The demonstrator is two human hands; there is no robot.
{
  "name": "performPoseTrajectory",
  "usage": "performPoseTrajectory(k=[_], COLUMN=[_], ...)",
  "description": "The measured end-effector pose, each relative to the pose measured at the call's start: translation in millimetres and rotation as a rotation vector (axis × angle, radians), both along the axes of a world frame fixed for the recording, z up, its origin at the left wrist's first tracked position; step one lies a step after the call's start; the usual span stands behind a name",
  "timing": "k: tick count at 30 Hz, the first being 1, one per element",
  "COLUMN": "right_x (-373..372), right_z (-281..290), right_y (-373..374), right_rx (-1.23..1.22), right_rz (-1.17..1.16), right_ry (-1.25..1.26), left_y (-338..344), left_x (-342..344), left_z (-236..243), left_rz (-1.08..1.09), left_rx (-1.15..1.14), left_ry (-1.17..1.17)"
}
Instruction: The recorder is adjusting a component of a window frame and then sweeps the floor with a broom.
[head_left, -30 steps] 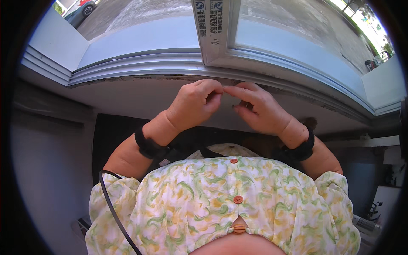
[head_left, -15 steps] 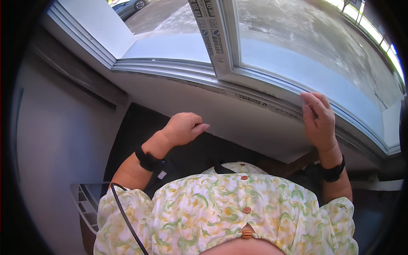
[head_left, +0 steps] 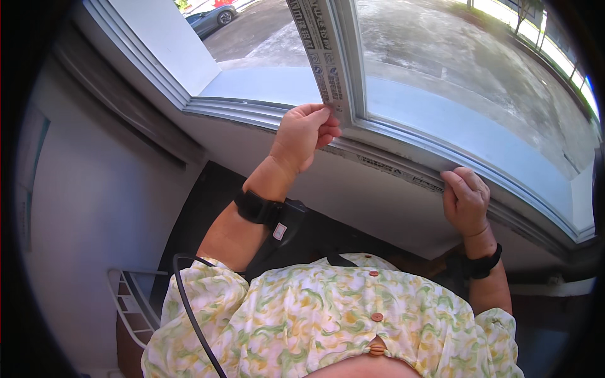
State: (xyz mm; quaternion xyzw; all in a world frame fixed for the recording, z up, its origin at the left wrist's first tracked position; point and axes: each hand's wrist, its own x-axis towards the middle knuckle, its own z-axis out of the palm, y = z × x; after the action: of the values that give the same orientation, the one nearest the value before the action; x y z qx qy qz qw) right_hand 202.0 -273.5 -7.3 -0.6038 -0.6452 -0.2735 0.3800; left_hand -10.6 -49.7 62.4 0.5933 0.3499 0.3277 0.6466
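A strip of printed protective film (head_left: 322, 50) runs down the upright of the white window frame (head_left: 359, 69). My left hand (head_left: 304, 135) is at the strip's lower end, thumb and forefinger pinched together against it. Whether a bit of film is caught between the fingertips cannot be made out. Farther right, my right hand (head_left: 466, 198) has its fingers curled at the bottom rail of the frame. Its fingertips are close to the right end of a second printed film strip (head_left: 391, 169) along the rail's inner edge. Anything inside those curled fingers is hidden.
Below the sill stands a pale wall (head_left: 378, 208), with a dark surface (head_left: 208, 195) at its foot. A white metal rack (head_left: 129, 302) is at the lower left. A black cable (head_left: 189, 309) hangs by my left arm. Outside the glass are paving and a parked car (head_left: 211, 22).
My left hand has risen from above the dark surface to the lower end of the upright's film strip. My right hand has dropped slightly along the bottom rail, its fingers more curled.
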Motion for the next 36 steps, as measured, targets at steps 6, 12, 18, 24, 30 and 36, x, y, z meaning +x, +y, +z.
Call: performPoseTrajectory(k=[6,12,18,24,30,36], right_x=[1,0,1,2,0,0], right_z=[-4,-4,-4,-6,-5,-4], right_y=[-1,-1,0,-1,0,0], right_rx=[0.007,-0.011,0.001,0.007,0.007,0.008], right_rz=[0.003,0.002,0.005,0.015,0.010,0.006], right_ry=[-0.003,0.006,0.003,0.010,0.001,0.001], left_y=[5,7,6,4,4,2], left_x=[1,3,5,6,8,11], left_z=[6,12,12,11,6,3], left_rz=[-0.003,0.005,0.032,0.031,0.071,0.110], left_rx=[-0.244,-0.251,-0.234,-0.261,-0.228,-0.236], left_ry=[-0.175,-0.097,-0.099,-0.170,-0.136,-0.158])
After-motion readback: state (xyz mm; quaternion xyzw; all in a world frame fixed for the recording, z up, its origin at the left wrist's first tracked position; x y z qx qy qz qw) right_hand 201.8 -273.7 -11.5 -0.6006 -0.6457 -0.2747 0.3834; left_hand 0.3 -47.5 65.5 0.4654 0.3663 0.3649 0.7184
